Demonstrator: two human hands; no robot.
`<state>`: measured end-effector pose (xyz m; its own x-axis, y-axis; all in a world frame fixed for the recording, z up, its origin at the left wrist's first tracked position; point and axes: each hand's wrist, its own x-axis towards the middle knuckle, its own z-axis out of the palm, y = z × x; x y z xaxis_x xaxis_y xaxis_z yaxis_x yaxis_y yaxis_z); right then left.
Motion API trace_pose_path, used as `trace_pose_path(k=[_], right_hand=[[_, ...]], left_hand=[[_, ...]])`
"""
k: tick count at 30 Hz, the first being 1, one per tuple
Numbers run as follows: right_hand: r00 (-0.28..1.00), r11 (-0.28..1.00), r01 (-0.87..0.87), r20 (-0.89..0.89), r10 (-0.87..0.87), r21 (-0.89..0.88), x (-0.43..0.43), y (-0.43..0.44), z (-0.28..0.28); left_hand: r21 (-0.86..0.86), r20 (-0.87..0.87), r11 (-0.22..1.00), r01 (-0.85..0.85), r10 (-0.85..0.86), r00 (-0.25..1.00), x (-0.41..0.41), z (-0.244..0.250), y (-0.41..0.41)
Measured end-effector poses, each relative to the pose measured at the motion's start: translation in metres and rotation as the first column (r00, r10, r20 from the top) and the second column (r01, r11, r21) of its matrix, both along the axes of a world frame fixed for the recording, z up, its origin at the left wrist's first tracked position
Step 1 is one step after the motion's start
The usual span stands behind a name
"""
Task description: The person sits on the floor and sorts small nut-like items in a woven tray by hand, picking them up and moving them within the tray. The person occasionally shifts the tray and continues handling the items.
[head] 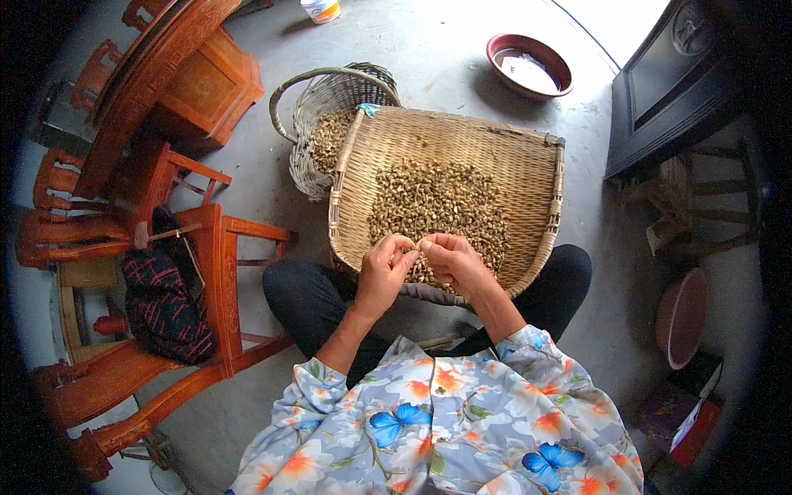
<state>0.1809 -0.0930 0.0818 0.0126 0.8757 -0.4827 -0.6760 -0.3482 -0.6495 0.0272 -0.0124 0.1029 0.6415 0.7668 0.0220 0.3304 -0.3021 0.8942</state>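
Observation:
My left hand (385, 266) and my right hand (455, 260) meet over the near part of a shallow woven scoop-shaped basket (532, 179). Thumbs and forefingers of both hands pinch a tiny pale piece at their tips; the fingers mostly hide it, so its exact kind is unclear. Below and beyond the hands spreads a heap of small brown-green dried pods or seeds (439, 192). The basket's wrapped near rim rests between my knees. Left of it, a wicker basket with an arched handle (303, 124) holds more small tan pieces (331, 139).
A carved wooden armchair (226, 291) with a dark checked cloth item (164, 303) on it stands at left, near a wooden table (161, 68). A dark red basin (560, 74) sits ahead on the floor. At right are a dark door (668, 86) and a pink basin (680, 318).

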Motion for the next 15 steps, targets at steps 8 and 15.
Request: trace_pose_path(k=[8,15], right_hand=[[0.916,0.995,0.090,-0.395,-0.066,0.043,-0.013,-0.004,-0.014],[0.986,0.991,0.000,0.164,-0.023,0.135,-0.013,-0.009,0.017]], left_hand=[[-0.108,0.207,0.984,-0.144,0.164,0.965,0.014,-0.014,-0.015],[-0.146,0.144,0.985,-0.092,0.114,0.983,0.010,-0.011,-0.011]])
